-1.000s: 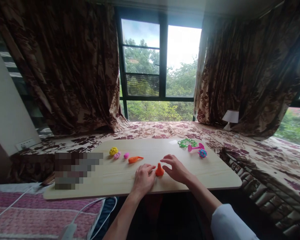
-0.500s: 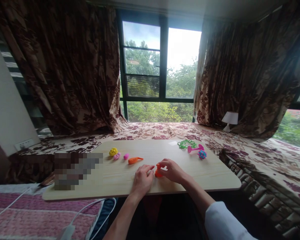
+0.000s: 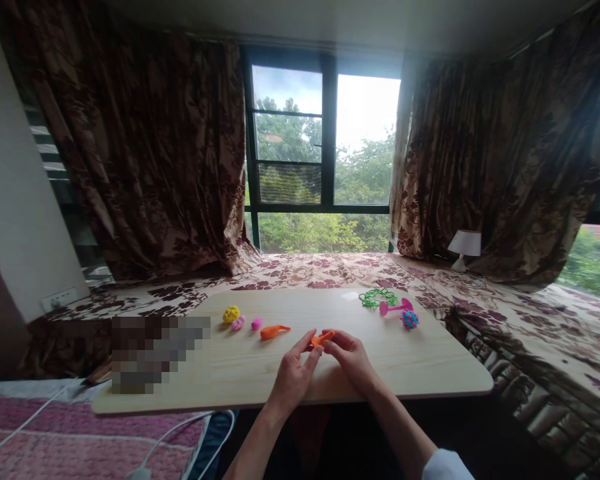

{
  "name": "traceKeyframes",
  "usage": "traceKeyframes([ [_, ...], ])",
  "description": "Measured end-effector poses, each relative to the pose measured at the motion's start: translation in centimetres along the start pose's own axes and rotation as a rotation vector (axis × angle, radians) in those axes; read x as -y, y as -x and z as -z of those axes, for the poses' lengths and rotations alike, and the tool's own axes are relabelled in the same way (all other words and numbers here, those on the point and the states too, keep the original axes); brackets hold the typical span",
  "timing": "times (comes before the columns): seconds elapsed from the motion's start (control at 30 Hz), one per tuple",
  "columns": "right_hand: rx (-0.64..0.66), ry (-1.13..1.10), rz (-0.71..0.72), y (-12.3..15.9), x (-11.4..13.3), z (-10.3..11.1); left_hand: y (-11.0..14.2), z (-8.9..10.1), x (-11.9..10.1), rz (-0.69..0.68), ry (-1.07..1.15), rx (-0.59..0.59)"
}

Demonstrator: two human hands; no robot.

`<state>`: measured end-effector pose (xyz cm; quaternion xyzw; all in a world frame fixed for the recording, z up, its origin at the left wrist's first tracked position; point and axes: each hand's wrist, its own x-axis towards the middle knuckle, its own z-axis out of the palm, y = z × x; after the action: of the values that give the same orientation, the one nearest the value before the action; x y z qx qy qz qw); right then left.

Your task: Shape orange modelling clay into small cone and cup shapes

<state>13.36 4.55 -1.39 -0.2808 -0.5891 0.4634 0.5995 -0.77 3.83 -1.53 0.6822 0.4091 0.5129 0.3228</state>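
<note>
Between my two hands is a small, bright orange piece (image 3: 323,338) that looks soft, like modelling clay. My left hand (image 3: 295,373) pinches its near left side, with the thumb along the front. On the other side, the fingers and thumb of my right hand (image 3: 353,360) close on its right end. My fingers hide part of the piece. Just left of my hands lies another orange piece (image 3: 274,331), thick at one end and tapering to a thin tail. Farther left are a small pink lump (image 3: 257,323), a paler pink lump (image 3: 238,323) and a yellow lump (image 3: 231,314).
At the right of the pale wooden table (image 3: 220,373) lie a green looped strand (image 3: 377,297), a magenta dumbbell-shaped thing (image 3: 395,307) and a blue ball with pink bumps (image 3: 409,319). A blurred patch covers the table's left end. A white lamp (image 3: 465,248) stands beyond.
The orange piece has gone from upright near the tabletop to lying across my fingertips. My left hand has moved in from beside it and now grips it too. The view has tilted up slightly.
</note>
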Motion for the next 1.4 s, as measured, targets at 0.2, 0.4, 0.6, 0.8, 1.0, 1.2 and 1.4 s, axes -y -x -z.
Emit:
traceKeyframes([
  [0.2, -0.04, -0.032, 0.012, -0.2, -0.6, 0.4, -0.2, -0.5, 0.5, 0.046, 0.073, 0.002],
  [0.4, -0.162, 0.041, 0.104, -0.4, -1.4, 0.6, -0.5, -0.9, 1.0, 0.082, 0.03, -0.14],
  [0.6, -0.156, 0.102, 0.149, -0.5, -1.7, 0.7, -0.6, -1.1, 1.1, 0.096, -0.012, -0.19],
  [0.8, -0.13, 0.169, 0.188, -0.2, -1.5, 0.5, -0.6, -1.3, 1.4, 0.115, 0.065, -0.272],
  [1.0, -0.12, 0.193, 0.2, -0.1, -1.4, 0.5, -0.4, -1.2, 0.6, 0.123, 0.048, -0.27],
  [1.2, -0.078, 0.207, 0.222, 0.0, -1.4, 0.3, -0.6, -1.6, 0.3, 0.138, 0.092, -0.291],
  [1.4, -0.107, 0.305, 0.185, 0.0, -1.4, 0.4, -0.4, -1.5, -0.3, 0.158, 0.08, -0.291],
])
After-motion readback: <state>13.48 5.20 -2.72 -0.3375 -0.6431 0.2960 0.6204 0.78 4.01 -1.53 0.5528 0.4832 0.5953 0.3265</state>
